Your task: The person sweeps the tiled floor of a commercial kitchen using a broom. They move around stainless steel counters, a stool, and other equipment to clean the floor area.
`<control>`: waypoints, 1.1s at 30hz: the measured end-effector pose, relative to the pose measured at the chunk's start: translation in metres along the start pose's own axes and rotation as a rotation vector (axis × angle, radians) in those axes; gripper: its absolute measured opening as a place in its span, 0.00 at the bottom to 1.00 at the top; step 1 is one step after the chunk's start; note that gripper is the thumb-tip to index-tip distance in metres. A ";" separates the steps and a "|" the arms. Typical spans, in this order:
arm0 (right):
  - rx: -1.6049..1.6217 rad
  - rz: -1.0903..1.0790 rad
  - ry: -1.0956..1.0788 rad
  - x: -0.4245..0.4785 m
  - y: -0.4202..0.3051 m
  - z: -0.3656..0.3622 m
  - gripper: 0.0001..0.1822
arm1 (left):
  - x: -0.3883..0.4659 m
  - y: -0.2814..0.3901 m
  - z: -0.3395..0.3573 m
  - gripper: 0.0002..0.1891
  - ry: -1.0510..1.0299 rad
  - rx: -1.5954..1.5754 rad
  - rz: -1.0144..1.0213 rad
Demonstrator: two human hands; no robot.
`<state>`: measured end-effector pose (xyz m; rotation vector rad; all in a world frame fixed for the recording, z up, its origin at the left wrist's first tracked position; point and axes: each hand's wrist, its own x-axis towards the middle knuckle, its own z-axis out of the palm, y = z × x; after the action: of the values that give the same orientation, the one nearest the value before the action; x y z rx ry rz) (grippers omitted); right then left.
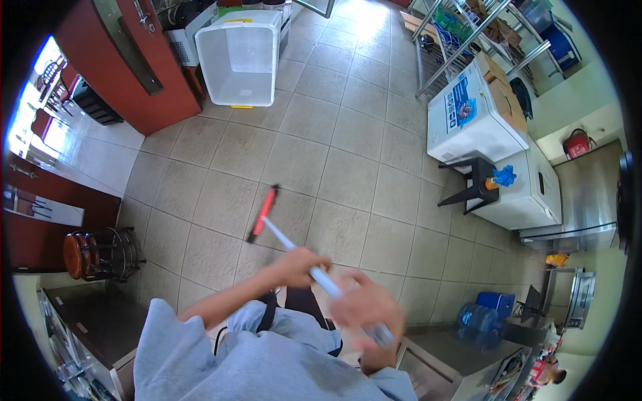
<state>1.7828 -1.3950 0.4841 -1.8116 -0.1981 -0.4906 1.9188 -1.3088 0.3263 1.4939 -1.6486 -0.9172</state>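
A long light-blue handle (325, 282) runs up and left from my body to a red and black floor broom or brush head (263, 213), which lies on the grey tiled floor (346, 185). Around the middle of the handle, my left hand (297, 266) is closed. Nearer the handle's grey upper end, my right hand (368, 311) is wrapped around it, blurred by motion. No dirt can be made out at the broom head.
An empty white plastic bin (241, 65) stands near the red-brown door (145, 65). Stacked stools (100, 253) stand at left. On the right are a chest freezer (471, 115), a black stool (474, 183) and a metal rack (441, 55). A water bottle (479, 321) rests on the lower-right counter.
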 end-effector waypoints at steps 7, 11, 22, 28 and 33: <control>0.204 0.186 0.066 -0.063 0.262 0.076 0.07 | -0.031 -0.203 -0.006 0.12 -0.260 0.522 -0.447; 0.029 0.370 -0.028 -0.104 0.240 0.063 0.06 | -0.018 -0.235 0.061 0.13 -0.423 0.348 -0.451; -0.471 0.709 -0.152 -0.049 0.143 -0.055 0.11 | 0.156 -0.157 0.136 0.07 -0.362 -0.354 0.228; -0.148 0.406 0.130 0.095 0.166 -0.078 0.14 | 0.199 -0.146 -0.004 0.07 -0.143 -0.294 0.490; -0.035 0.037 0.206 0.224 0.153 -0.100 0.15 | 0.203 -0.136 -0.135 0.12 0.078 -0.219 0.346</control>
<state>2.0188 -1.5614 0.4678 -1.7815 -0.0146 -0.6542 2.0886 -1.5264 0.2832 1.0435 -1.6264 -0.8061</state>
